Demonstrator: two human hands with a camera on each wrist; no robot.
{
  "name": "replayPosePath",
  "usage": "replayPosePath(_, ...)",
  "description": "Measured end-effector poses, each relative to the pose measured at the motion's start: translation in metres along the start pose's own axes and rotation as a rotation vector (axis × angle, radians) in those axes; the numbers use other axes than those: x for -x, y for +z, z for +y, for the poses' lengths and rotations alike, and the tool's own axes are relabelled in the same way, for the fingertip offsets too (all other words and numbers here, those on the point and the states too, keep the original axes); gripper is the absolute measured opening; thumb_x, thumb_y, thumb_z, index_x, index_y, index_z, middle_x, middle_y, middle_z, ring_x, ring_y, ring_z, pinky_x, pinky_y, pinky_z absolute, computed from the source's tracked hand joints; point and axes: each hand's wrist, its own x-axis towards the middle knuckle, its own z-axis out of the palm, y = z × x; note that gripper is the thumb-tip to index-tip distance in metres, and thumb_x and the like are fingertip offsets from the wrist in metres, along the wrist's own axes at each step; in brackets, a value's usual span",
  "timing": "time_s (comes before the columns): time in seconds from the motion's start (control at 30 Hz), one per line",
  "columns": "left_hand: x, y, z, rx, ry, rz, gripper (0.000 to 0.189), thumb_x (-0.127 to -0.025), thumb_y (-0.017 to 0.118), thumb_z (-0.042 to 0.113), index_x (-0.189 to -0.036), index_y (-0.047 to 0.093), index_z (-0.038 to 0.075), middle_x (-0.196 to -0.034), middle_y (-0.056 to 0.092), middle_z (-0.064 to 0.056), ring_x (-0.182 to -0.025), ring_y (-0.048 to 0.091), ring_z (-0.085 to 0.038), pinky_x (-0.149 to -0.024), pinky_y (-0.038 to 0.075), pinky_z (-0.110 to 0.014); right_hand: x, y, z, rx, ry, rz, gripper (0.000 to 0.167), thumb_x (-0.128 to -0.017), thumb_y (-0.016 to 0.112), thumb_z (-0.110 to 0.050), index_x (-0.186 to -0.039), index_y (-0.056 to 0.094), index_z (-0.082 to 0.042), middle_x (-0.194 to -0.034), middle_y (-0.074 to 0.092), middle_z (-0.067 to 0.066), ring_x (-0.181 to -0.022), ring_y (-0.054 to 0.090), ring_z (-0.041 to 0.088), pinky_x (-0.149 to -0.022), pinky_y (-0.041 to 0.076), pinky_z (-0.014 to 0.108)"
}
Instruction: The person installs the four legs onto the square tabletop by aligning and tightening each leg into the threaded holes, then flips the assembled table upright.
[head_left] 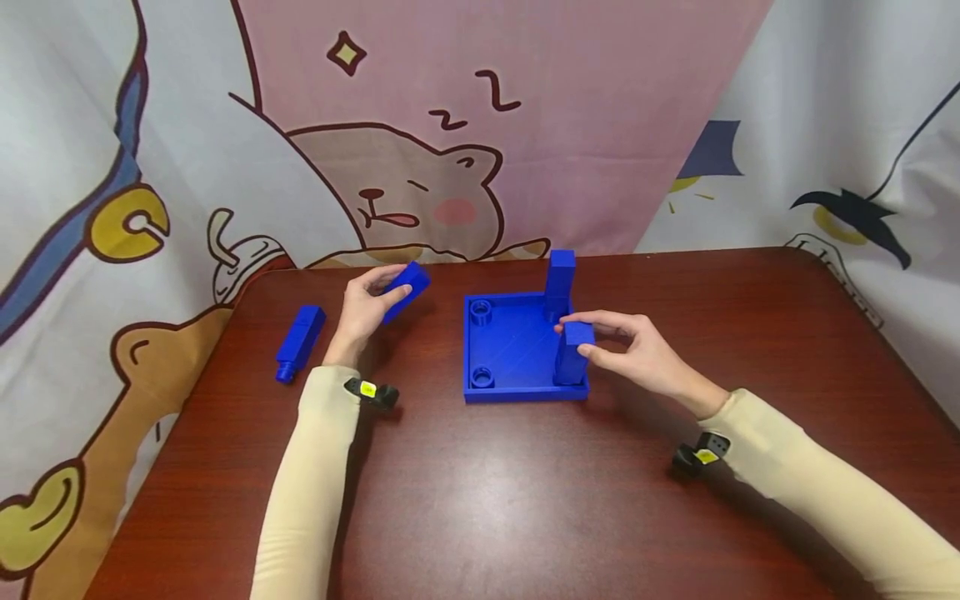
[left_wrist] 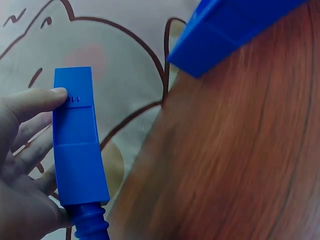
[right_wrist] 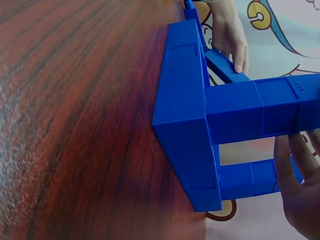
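Head view: right hand (head_left: pixel 637 346), fingers clamped on near leg (head_left: pixel 570 362) at tray's (head_left: pixel 517 343) five o'clock; far leg (head_left: pixel 559 273) at one, sockets (head_left: pixel 482 378) at eight and ten. Left hand (head_left: pixel 362 315), outside toward ten, pinches third leg (left_wrist: pixel 80 167); loose leg (head_left: pixel 302 340) at nine.

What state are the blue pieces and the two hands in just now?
Base: flat on the table.
Left sockets: both empty.
Far leg: upright at the base's far right corner.
Near leg: upright at the near right corner.
Right hand: holding the near leg.
Left hand: holding another leg, raised and tilted.
Loose leg: lying down, threaded end bare.
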Motion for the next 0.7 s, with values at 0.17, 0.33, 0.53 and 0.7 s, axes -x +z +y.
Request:
replayPosePath(0.17,0.001,0.008,0.010,0.104,0.004,0.004,0.036,-0.087,0.073,0.011,-0.122,0.066,0.003,-0.115,0.066,-0.011,-0.105,0.057,-0.019,-0.092,0.040,-0.032,0.000,0.000,0.000,0.012,0.014,-0.001,0.038,-0.090,0.064,0.003,-0.127,0.060,0.001,-0.119,0.067,0.008,-0.110,0.062,0.019,-0.089,0.049,0.026)
replayPosePath(0.33,-0.001,0.020,0.021,0.256,0.005,0.009,0.038,-0.087,0.071,0.007,-0.124,0.064,0.000,-0.117,0.065,-0.011,-0.106,0.057,-0.019,-0.091,0.042,-0.032,0.000,-0.002,0.001,0.016,0.016,0.002,0.038,-0.090,0.064,0.002,-0.128,0.060,-0.001,-0.119,0.066,0.008,-0.111,0.062,0.020,-0.089,0.049,0.029)
replayPosePath(0.53,0.000,0.042,0.029,0.507,-0.016,-0.007,0.037,-0.088,0.065,-0.004,-0.125,0.058,-0.007,-0.104,0.067,-0.001,-0.098,0.058,-0.017,-0.084,0.045,-0.028,0.001,-0.002,0.003,0.007,0.013,-0.001,0.038,-0.090,0.063,0.003,-0.128,0.059,0.002,-0.120,0.066,0.009,-0.111,0.062,0.019,-0.089,0.049,0.027)
replayPosePath(0.7,0.002,0.059,0.035,0.740,0.016,-0.077,0.028,-0.091,0.055,-0.011,-0.113,0.065,0.003,-0.102,0.065,-0.002,-0.093,0.059,-0.016,-0.078,0.047,-0.025,0.000,-0.001,0.003,0.002,0.015,-0.004,0.038,-0.090,0.063,0.003,-0.128,0.059,0.003,-0.119,0.066,0.009,-0.111,0.062,0.020,-0.089,0.049,0.028)
